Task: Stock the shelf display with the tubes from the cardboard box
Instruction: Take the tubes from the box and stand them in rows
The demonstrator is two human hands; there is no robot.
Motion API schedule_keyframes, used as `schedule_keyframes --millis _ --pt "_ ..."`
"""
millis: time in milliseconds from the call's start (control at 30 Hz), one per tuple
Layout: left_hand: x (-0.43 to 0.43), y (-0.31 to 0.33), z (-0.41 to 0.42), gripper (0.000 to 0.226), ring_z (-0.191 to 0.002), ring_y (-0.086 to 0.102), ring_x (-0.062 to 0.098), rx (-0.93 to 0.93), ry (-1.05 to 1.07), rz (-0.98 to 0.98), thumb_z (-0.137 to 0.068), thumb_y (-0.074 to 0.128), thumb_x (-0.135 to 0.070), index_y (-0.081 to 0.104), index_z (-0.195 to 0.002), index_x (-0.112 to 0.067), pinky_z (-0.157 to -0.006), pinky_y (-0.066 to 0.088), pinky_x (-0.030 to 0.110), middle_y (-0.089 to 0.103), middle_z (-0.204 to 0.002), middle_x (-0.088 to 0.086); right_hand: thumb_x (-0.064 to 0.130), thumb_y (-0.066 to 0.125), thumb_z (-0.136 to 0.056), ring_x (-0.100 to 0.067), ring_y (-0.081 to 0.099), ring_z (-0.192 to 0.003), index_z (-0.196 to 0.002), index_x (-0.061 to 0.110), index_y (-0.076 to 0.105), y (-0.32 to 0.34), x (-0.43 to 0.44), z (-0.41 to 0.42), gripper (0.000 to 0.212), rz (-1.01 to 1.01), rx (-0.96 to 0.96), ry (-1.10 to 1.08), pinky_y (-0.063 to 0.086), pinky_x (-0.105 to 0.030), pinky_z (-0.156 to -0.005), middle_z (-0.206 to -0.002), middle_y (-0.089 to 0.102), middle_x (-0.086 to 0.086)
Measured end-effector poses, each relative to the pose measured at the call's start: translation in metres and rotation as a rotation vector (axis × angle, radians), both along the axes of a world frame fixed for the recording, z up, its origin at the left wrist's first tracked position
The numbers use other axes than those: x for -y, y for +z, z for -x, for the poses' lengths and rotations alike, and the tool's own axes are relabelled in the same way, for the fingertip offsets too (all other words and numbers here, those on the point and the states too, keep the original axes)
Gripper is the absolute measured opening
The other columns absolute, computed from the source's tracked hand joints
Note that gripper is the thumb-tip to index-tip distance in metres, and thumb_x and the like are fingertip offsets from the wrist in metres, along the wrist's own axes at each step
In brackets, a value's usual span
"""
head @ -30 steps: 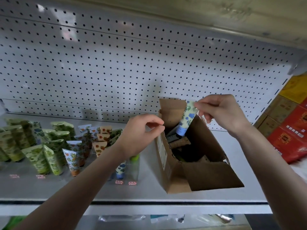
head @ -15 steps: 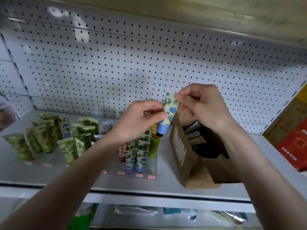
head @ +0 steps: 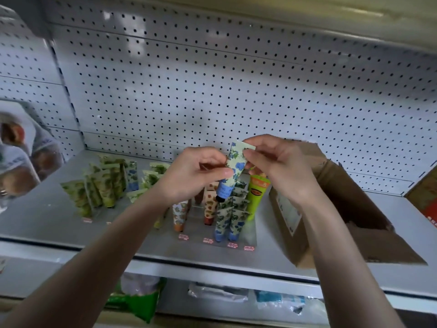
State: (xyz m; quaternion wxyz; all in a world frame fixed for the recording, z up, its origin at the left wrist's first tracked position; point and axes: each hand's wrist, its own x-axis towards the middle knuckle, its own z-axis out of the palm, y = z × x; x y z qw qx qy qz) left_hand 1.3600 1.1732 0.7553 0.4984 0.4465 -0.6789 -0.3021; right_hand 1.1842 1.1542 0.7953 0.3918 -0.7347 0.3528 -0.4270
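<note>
A tube (head: pixel 233 172) is pinched cap-down between both hands (head: pixel 238 166), held upright directly above the blue-flowered row (head: pixel 228 220).

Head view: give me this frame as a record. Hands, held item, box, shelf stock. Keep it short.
left hand: pinches the tube's middle
right hand: pinches the tube's crimped top end
tube: blue-flower print, cap down, tilted, in the air above the blue-flower row
box: cardboard, open, on the shelf to the right of the row; contents hidden
shelf: grey, pegboard behind
other stock: green tubes at left, lime tube next to the box
</note>
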Motion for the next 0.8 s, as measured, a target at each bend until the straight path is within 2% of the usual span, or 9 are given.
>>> schedule_keyframes --millis 67,200,333,433,533,633,733,800 --pt "-0.001 -0.002 -0.007 0.010 -0.078 0.065 0.005 0.028 -0.008 0.000 -0.076 0.072 -0.011 0.068 -0.085 -0.008 -0.079 0.048 0.020 0.071 -0.084 0.000 -0.002 0.057 -0.089 -0.003 0.057 -0.057 -0.088 0.013 0.065 -0.004 -0.002 -0.005 0.017 -0.013 0.036 -0.008 0.052 -0.017 -0.062 -0.071 0.067 -0.002" --pt "-0.007 -0.005 -0.019 0.017 -0.078 0.066 0.009 0.034 -0.004 0.004 -0.075 0.073 -0.014 0.069 -0.087 -0.002 -0.081 0.051 0.025 0.072 -0.086 0.006 -0.005 0.058 -0.087 0.001 0.060 -0.052 -0.082 0.014 0.065 -0.008 -0.005 -0.018 0.022 -0.010 0.067 -0.032 0.049 -0.012 -0.057 -0.059 0.068 0.012" --pt "-0.016 -0.003 -0.036 0.016 -0.079 0.065 0.009 0.044 0.011 -0.019 -0.076 0.073 -0.013 0.069 -0.089 -0.004 -0.082 0.051 0.025 0.072 -0.087 0.004 0.001 0.063 -0.086 -0.010 0.064 -0.064 -0.082 0.020 0.067 -0.013 -0.005 -0.036 0.020 0.023 0.031 -0.073 0.056 -0.023 -0.067 -0.074 0.071 0.001" --pt "-0.024 0.004 -0.054 0.012 -0.075 0.063 0.004 0.073 0.046 0.013 -0.080 0.069 -0.015 0.070 -0.090 -0.009 -0.075 0.050 0.018 0.071 -0.083 0.000 0.004 0.065 -0.085 -0.004 0.065 -0.064 -0.081 0.026 0.065 -0.013 -0.008 -0.055 0.022 0.021 0.075 -0.077 0.055 -0.021 -0.069 -0.072 0.071 0.009" --pt "-0.029 0.015 -0.077 0.026 -0.082 0.067 0.014 0.027 0.119 0.074 -0.077 0.069 -0.026 0.068 -0.099 -0.012 -0.077 0.053 0.025 0.072 -0.092 0.000 0.006 0.065 -0.086 -0.001 0.064 -0.065 -0.081 0.031 0.065 -0.012 -0.013 -0.081 0.025 0.071 0.095 -0.076 0.055 -0.024 -0.073 -0.068 0.069 0.018" --pt "-0.033 0.025 -0.101 0.025 -0.082 0.068 0.021 0.008 0.140 0.120 -0.076 0.068 -0.022 0.068 -0.098 -0.009 -0.076 0.055 0.029 0.073 -0.091 0.003 0.006 0.065 -0.086 -0.004 0.065 -0.068 -0.082 0.029 0.067 -0.011 -0.017 -0.113 0.024 0.090 0.115 -0.057 0.055 -0.027 -0.075 -0.071 0.070 0.015" --pt "-0.035 0.029 -0.126 0.014 -0.075 0.067 0.011 0.053 0.178 0.143 -0.079 0.069 -0.009 0.068 -0.093 -0.007 -0.071 0.054 0.023 0.073 -0.086 0.003 0.007 0.064 -0.087 -0.022 0.068 -0.078 -0.089 0.025 0.070 -0.013 -0.019 -0.144 0.018 0.059 0.130 -0.042 0.055 -0.035 -0.077 -0.081 0.073 0.007" --pt "-0.036 0.029 -0.143 0.014 -0.072 0.065 0.004 0.083 0.197 0.136 -0.079 0.069 -0.005 0.068 -0.092 -0.010 -0.068 0.051 0.016 0.072 -0.083 -0.002 0.009 0.065 -0.087 -0.022 0.067 -0.080 -0.092 0.024 0.071 -0.015 -0.018 -0.161 0.017 0.041 0.121 -0.041 0.055 -0.036 -0.079 -0.082 0.073 0.008"
